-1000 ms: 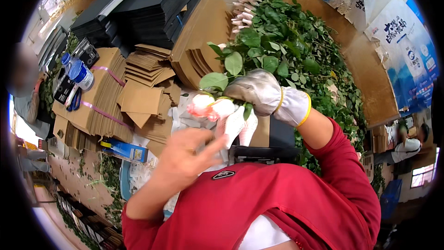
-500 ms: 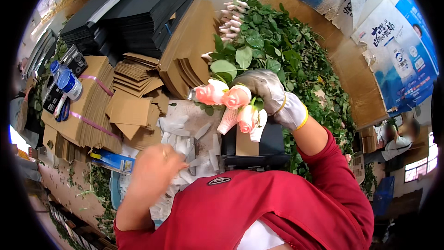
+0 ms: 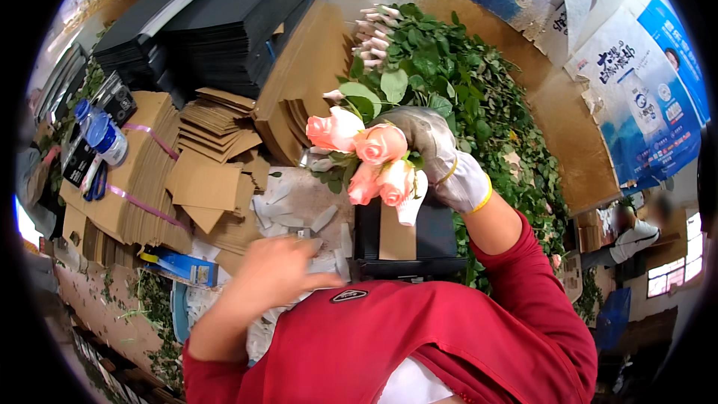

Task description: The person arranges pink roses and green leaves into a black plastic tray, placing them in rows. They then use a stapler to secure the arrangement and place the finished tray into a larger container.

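My right hand [image 3: 430,146], in a grey and white glove, is closed around a bunch of pink roses [image 3: 381,144]. The blooms face me, and a white mesh sleeve [image 3: 410,206] covers the bud at the lower right of the bunch. The stems are hidden behind the glove. My bare left hand [image 3: 277,269] is blurred by motion, with the thumb apart from the fingers and nothing visible between them. It is left of the bunch, over a pile of loose white mesh sleeves [image 3: 284,213]. Below the roses stands a black box [image 3: 434,236] with a brown cardboard strip.
Leafy stems [image 3: 486,90] heap up behind and right of the bunch, with several sleeved buds [image 3: 374,34] at the far end. Cardboard pieces [image 3: 213,179], bundled cardboard [image 3: 142,172] with a water bottle [image 3: 106,142], and black sheets [image 3: 224,37] stand left. A co-worker [image 3: 632,236] is far right.
The mesh sleeve on the lower left rose is gone, and its pink petals now show. My left hand has moved right, toward the bunch. The bunch has shifted slightly left.
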Demonstrator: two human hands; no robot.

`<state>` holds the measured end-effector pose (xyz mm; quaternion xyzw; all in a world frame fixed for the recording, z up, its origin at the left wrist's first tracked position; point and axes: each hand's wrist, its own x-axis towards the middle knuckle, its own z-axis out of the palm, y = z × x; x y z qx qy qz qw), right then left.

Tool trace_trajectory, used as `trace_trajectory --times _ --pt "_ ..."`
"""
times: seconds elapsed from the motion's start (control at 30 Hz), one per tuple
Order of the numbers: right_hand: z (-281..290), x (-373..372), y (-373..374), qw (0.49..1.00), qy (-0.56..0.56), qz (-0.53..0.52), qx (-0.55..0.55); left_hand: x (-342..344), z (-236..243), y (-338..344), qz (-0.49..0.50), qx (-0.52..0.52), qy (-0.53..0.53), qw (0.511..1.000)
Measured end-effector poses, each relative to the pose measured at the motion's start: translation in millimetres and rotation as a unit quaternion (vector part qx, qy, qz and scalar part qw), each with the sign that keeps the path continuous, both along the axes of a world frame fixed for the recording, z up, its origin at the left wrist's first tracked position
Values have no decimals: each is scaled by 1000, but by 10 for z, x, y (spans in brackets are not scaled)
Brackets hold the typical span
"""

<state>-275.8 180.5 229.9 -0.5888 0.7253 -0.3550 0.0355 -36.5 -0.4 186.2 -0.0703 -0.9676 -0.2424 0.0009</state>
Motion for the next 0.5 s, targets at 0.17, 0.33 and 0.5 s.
trace_trajectory --times 0.17,0.33,0.5 --pt "-150 50 -256 996 82 15 -44 -421 21 425 -33 220 235 946" --pt "-111 -158 -89 994 49 -28 -94 -269 -8 315 -68 255 212 941" --pt "-151 -143 -254 986 152 -22 -63 -590 48 485 69 419 149 893"
